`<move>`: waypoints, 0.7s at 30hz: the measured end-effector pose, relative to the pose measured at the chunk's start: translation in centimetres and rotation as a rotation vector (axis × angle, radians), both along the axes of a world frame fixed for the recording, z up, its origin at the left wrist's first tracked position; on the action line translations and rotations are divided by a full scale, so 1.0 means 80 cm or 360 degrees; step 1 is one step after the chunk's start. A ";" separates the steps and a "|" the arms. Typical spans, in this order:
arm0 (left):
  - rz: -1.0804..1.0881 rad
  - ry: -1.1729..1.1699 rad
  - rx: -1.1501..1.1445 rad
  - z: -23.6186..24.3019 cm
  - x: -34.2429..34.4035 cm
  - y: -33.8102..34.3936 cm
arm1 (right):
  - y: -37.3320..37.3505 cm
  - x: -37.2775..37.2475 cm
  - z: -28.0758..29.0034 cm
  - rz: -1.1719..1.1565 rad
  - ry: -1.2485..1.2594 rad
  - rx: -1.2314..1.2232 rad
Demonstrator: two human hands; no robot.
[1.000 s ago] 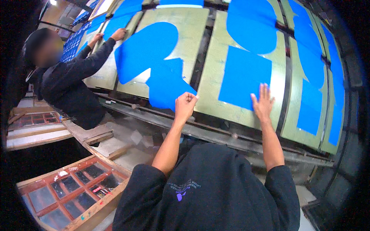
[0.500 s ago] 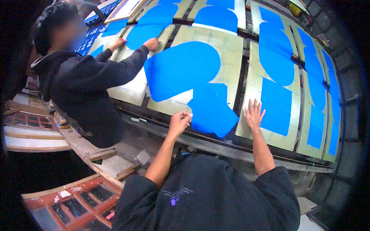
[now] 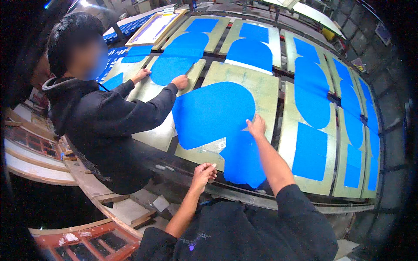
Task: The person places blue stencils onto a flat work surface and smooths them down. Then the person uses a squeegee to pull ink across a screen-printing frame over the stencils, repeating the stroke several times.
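Note:
A loose blue cloth piece (image 3: 244, 158) lies on the near end of a pale board and hangs over the table's front edge. My right hand (image 3: 256, 127) is at its upper right corner, thumb and fingers closed on the cloth. Left of the loose piece, my left hand (image 3: 203, 177) is held closed above the front edge, fingertips pinched together; a small pale bit shows there, too small to name. Just beyond, a large rounded blue panel (image 3: 213, 114) lies flat on the same board.
Several pale boards with blue cut panels (image 3: 310, 152) fill the long table, dark gaps between them. At the left a co-worker in a dark hoodie (image 3: 109, 113) has both hands on another blue panel (image 3: 178, 65). A wooden-framed screen (image 3: 156, 28) lies behind; red wooden frames (image 3: 91, 237) stand lower left.
My right hand has moved left from the board at the right to the loose cloth piece, whose position has shifted slightly. My left hand stays closed. The view has tilted upward.

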State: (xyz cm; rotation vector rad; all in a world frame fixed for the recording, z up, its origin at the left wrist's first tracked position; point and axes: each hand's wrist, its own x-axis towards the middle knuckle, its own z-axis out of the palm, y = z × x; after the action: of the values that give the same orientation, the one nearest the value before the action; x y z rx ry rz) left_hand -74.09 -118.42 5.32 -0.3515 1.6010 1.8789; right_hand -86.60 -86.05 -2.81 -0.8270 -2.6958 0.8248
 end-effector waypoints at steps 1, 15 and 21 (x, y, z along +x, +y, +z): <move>0.0034 0.0019 0.0016 0.004 -0.002 -0.002 | -0.001 -0.019 -0.002 -0.0038 0.0000 0.0106; 0.0510 -0.0565 0.0584 -0.055 -0.042 0.006 | 0.064 -0.101 -0.023 -0.0169 0.0098 -0.0457; 0.0043 -0.0881 0.0866 -0.046 -0.084 0.073 | 0.020 -0.072 0.029 -0.0539 0.0813 -0.1575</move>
State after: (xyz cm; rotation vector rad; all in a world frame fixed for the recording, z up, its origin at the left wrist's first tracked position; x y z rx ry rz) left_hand -80.80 -112.55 1.68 -0.5839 0.6965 1.9250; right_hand -92.38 -84.45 -0.48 -0.9963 -1.5571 1.9680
